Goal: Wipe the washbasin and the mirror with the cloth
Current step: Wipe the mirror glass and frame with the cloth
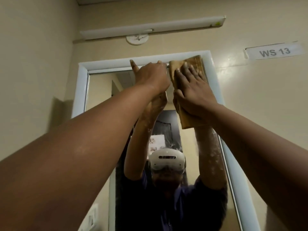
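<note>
right hand (pixel 191 85) spread flat, pressing cloth (pixel 191 64) onto mirror (pixel 100 97) top right corner; left hand (pixel 153 77) open against top frame (pixel 108 63); risk: cloth slipping if pressure eases; washbasin out of view.

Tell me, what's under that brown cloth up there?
The cloth lies against the mirror's top right corner, pressed by the right hand. The glass underneath is covered, so it cannot be seen.

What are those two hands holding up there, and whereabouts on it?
The right hand presses the cloth flat-fingered against the mirror's top right corner, at the cloth's middle. The left hand holds nothing, touching the frame's top.
</note>
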